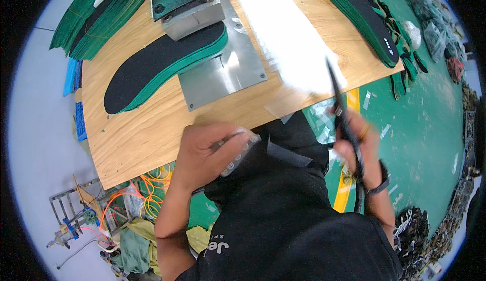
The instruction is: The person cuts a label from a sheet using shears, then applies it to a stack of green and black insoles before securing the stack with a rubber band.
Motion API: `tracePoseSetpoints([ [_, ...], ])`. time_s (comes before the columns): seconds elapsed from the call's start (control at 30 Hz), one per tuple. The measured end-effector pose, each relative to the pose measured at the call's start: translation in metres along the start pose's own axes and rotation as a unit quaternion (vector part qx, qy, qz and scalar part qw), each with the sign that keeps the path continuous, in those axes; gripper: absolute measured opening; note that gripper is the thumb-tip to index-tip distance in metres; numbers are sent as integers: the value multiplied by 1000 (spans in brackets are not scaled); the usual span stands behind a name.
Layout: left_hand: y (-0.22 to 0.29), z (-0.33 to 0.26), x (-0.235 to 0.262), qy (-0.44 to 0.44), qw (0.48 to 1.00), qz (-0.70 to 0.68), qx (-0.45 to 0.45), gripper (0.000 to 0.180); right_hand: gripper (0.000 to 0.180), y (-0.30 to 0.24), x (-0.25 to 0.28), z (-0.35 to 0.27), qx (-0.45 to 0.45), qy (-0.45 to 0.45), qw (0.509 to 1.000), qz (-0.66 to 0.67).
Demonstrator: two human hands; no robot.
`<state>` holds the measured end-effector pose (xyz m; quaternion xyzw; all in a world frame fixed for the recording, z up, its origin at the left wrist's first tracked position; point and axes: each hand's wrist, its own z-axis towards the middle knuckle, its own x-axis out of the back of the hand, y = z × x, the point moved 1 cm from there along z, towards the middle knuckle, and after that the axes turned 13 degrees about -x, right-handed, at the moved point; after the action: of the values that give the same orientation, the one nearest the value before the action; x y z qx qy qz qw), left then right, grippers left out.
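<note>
R hand (360, 147) holds scissors (340, 106), tips up, axis near-vertical.

Wooden worktable (142, 134); green floor (430, 124) right, yellow stripe (344, 190); grey floor (35, 129) left.

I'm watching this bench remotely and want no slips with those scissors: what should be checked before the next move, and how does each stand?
1. Right hand grips the scissors: ok.
2. Scissor blades shut: cannot tell, blurred.
3. Left hand holds the clear plastic packet: ok.
4. Left fingers apart from the blades: ok.
5. Black and green insole stack lies flat under the press block: ok.
</note>
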<state>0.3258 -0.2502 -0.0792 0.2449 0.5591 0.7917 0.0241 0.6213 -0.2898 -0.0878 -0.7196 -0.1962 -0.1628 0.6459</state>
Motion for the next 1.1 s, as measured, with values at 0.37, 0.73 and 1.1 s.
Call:
tracePoseSetpoints([
  [0.37, 6, 10, -34, -214, 921, 164, -282, 9, 48, -28, 56, 142, 115, 233, 900, -351],
  [0.73, 6, -14, -9, 181, 954, -199, -129, 32, 23, -78, -99, 28, 60, -233, 953, 185],
  [1.1, -12, 7, 45, 213, 969, -8, -126, 29, 21, -78, -127, 65, -35, -187, 965, 181],
])
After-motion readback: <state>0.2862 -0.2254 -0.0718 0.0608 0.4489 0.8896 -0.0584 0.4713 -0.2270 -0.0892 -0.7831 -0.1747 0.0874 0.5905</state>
